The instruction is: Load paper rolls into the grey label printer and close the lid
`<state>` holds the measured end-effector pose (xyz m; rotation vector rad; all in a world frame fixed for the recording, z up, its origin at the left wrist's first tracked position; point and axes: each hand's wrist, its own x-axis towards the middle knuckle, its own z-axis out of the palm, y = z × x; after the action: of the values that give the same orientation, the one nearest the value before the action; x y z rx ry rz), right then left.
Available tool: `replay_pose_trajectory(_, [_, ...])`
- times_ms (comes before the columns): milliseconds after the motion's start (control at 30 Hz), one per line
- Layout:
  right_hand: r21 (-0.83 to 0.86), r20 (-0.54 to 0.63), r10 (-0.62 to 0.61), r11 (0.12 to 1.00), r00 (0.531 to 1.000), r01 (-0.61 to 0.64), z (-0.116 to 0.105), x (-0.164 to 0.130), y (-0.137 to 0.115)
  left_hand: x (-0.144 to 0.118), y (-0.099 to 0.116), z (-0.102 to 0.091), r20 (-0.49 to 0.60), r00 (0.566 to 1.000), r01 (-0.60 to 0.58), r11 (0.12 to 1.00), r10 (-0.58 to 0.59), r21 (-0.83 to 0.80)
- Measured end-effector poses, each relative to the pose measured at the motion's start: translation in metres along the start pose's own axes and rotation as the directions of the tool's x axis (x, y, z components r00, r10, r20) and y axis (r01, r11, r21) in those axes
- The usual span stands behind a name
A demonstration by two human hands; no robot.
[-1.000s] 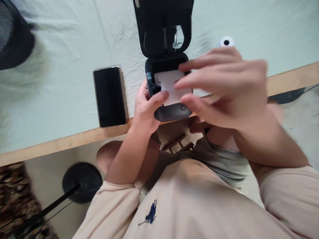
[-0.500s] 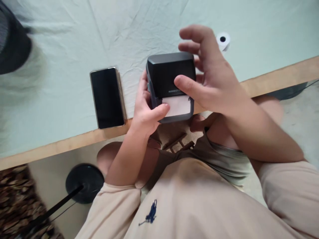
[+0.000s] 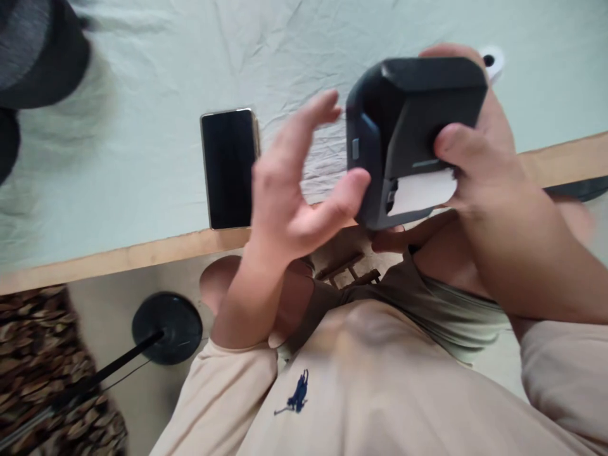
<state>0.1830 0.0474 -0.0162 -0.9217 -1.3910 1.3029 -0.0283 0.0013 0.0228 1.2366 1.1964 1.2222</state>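
Observation:
My right hand (image 3: 475,158) grips a small dark grey label printer (image 3: 403,120) and holds it up off the table, lid shut. A strip of white paper (image 3: 420,190) sticks out of its slot under my thumb. My left hand (image 3: 289,190) is beside the printer with its fingers spread, the thumb tip touching the printer's lower left corner. A white paper roll (image 3: 491,62) peeks out behind the printer.
A black phone (image 3: 229,168) lies face up on the pale green cloth (image 3: 142,126) covering the table, near its wooden front edge (image 3: 118,256). A dark object (image 3: 38,57) sits at the far left. A black round stand base (image 3: 166,326) rests on the floor.
The printer's lid went from open to shut. My right hand has lifted the printer up and to the right. My left hand has let go and opened.

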Motion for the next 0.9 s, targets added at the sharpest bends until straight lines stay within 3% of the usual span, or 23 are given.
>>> replay_pose_trajectory(33, [-0.004,-0.036,-0.015,1.000,0.999,0.015,0.000,0.002,0.004,0.001,0.005,-0.011,0.017,0.985,-0.169,0.958,0.170,0.232])
replay_pose_trajectory(67, [-0.008,-0.064,-0.029,1.000,0.998,0.028,0.000,0.004,0.009,0.003,0.009,-0.022,0.004,0.977,-0.197,0.885,0.215,0.422])
replay_pose_trajectory(100, [-0.011,-0.074,-0.036,0.999,0.997,0.036,0.001,0.006,0.013,0.005,0.010,-0.032,-0.044,0.976,-0.151,0.804,0.214,0.576])
replay_pose_trajectory(133, [-0.010,-0.073,-0.043,0.999,0.996,0.043,0.002,0.007,0.016,0.007,0.009,-0.041,-0.140,0.976,-0.031,0.742,0.167,0.669])
replay_pose_trajectory(200, [-0.005,-0.059,-0.051,0.999,0.997,0.051,0.003,0.006,0.019,0.011,0.001,-0.054,-0.312,0.950,0.217,0.685,0.016,0.695])
replay_pose_trajectory(267, [0.007,-0.031,-0.062,0.998,0.998,0.062,0.005,0.004,0.017,0.015,-0.008,-0.061,-0.351,0.932,0.308,0.700,-0.088,0.644])
replay_pose_trajectory(367, [0.065,0.019,-0.056,0.996,0.998,0.055,0.005,0.000,0.010,0.019,-0.017,-0.061,-0.308,0.946,0.291,0.688,-0.101,0.665])
replay_pose_trajectory(500, [0.140,0.066,-0.034,0.990,0.997,0.024,0.006,-0.001,0.003,0.023,-0.011,-0.051,-0.296,0.950,0.308,0.466,-0.101,0.829])
replay_pose_trajectory(567, [0.165,0.079,-0.039,0.986,0.996,0.026,0.006,-0.002,0.003,0.024,-0.005,-0.047,-0.305,0.944,0.329,0.406,-0.125,0.853])
replay_pose_trajectory(667, [0.170,0.091,-0.038,0.985,0.995,0.022,0.007,-0.002,0.003,0.023,0.001,-0.049,-0.342,0.923,0.385,0.412,-0.176,0.826])
replay_pose_trajectory(733, [0.169,0.095,-0.033,0.986,0.995,0.017,0.007,-0.003,0.004,0.019,0.001,-0.060,-0.297,0.940,0.341,0.505,-0.169,0.793])
replay_pose_trajectory(800, [0.163,0.089,-0.025,0.987,0.996,0.010,0.006,-0.002,0.004,0.014,-0.001,-0.078,-0.232,0.972,0.205,0.581,-0.028,0.788])
replay_pose_trajectory(867, [0.156,0.094,-0.029,0.988,0.995,0.014,0.007,-0.001,0.004,0.008,-0.005,-0.100,-0.243,0.957,0.098,0.610,0.159,0.786])
replay_pose_trajectory(900, [0.145,0.097,-0.030,0.989,0.995,0.016,0.007,-0.001,0.003,0.006,-0.007,-0.110,-0.266,0.946,0.101,0.616,0.183,0.782])
